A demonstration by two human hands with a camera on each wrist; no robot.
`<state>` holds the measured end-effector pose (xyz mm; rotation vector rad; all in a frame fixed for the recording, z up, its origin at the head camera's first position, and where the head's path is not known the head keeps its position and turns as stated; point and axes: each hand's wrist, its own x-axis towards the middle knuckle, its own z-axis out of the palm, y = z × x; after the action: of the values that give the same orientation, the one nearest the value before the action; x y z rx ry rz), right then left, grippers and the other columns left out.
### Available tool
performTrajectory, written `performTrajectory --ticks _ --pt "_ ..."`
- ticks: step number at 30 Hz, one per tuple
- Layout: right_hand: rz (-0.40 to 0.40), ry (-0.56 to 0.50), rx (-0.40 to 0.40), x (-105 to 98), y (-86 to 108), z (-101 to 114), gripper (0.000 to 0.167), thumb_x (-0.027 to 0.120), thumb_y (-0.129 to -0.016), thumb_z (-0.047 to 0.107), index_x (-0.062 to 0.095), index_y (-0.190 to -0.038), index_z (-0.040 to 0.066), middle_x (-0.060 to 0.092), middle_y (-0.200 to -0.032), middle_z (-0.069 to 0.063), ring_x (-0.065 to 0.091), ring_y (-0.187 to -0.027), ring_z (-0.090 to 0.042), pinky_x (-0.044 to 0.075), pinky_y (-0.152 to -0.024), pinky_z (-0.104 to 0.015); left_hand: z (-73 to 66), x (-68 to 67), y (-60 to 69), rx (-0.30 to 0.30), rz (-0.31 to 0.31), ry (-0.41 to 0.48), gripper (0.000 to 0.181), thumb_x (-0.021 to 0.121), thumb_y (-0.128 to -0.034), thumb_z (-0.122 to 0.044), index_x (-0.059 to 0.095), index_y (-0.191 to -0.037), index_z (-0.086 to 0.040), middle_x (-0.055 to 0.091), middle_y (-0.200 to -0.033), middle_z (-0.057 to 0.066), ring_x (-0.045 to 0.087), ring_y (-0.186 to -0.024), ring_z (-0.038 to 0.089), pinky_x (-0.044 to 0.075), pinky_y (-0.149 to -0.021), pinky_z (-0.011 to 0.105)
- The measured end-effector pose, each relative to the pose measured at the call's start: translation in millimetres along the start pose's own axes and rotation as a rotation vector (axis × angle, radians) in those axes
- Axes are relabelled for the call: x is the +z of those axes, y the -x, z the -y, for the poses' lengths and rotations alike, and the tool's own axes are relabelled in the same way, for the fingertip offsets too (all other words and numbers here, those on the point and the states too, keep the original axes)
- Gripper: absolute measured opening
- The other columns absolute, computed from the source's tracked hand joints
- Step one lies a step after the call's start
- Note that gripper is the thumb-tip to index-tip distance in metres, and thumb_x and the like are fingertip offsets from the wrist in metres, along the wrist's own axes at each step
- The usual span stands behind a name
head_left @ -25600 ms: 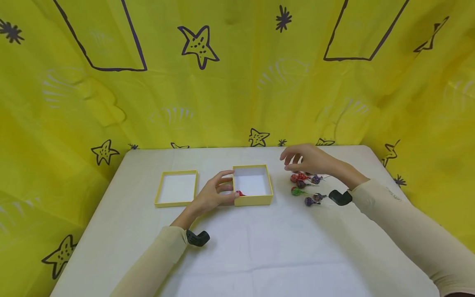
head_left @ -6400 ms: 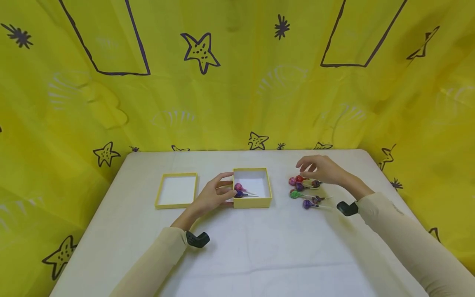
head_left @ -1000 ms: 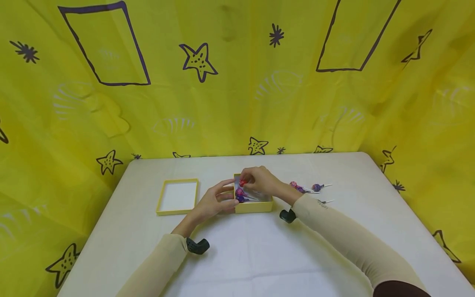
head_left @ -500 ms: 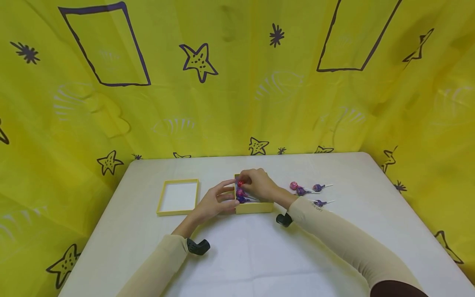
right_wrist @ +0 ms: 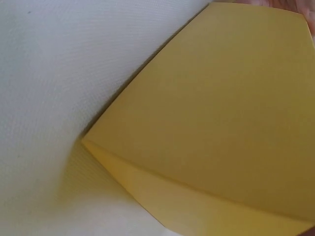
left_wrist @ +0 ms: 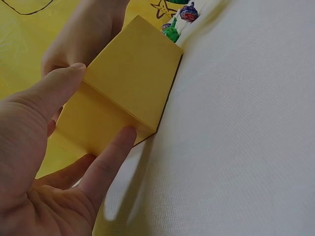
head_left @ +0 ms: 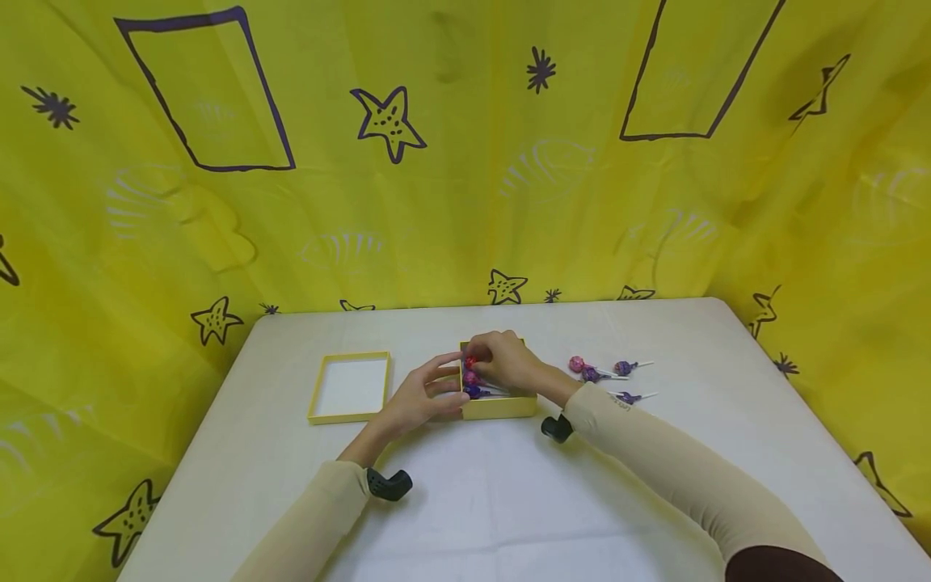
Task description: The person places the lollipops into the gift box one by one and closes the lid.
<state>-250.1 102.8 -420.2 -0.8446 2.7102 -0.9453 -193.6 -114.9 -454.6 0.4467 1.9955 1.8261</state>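
Note:
In the head view, my right hand reaches into the yellow box and pinches a red lollipop by its left wall. A pink lollipop and a dark blue one lie nearer the front wall. My left hand rests against the box's left side, fingers extended. The left wrist view shows its thumb at the upper edge and a fingertip on the side of the box. Only the box's outer walls show clearly in the right wrist view.
Left of the box lies a shallow yellow-rimmed lid. Right of it are a pink lollipop and purple ones, partly behind my right sleeve. The left wrist view shows a green lollipop there. A yellow patterned curtain hangs behind the table.
Since several seconds ago, my right hand has moved left from the loose lollipops into the box with the red one. During the last second it shifted slightly left; my left hand stayed on the box.

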Motion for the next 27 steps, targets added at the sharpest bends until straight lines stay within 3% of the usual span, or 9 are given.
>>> performTrajectory --ticks 14,23,27 --pt "0.079 -0.018 -0.064 -10 2.7 -3 0.024 0.074 -0.094 0.005 0.073 -0.118 0.010 0.076 -0.114 -0.007 0.071 -0.108 -0.026 0.056 -0.099 -0.043 -1.0 0.4 0.4 -0.002 -0.005 -0.021 0.075 0.076 -0.0946 -0.013 0.038 -0.158 -0.024 0.039 -0.158 0.019 0.051 -0.136 0.039 0.058 -0.094 0.042" --pt "0.212 -0.086 -0.112 -35 10.5 -4 0.043 0.076 -0.093 0.006 0.065 -0.134 0.010 0.070 -0.125 -0.016 0.071 -0.103 -0.024 0.059 -0.089 -0.032 -1.2 0.7 0.7 -0.002 -0.013 -0.013 0.074 0.076 -0.0948 -0.013 0.039 -0.158 -0.024 0.038 -0.159 0.019 0.050 -0.136 0.040 0.058 -0.095 0.042" --pt "0.215 -0.094 -0.140 -49 16.6 -6 0.047 0.079 -0.092 0.013 0.062 -0.136 0.011 0.070 -0.123 -0.017 0.070 -0.098 -0.021 0.059 -0.089 -0.036 -0.9 0.6 -0.2 0.000 -0.018 -0.020 0.073 0.076 -0.0948 -0.013 0.040 -0.158 -0.023 0.039 -0.159 0.019 0.051 -0.136 0.039 0.057 -0.095 0.042"
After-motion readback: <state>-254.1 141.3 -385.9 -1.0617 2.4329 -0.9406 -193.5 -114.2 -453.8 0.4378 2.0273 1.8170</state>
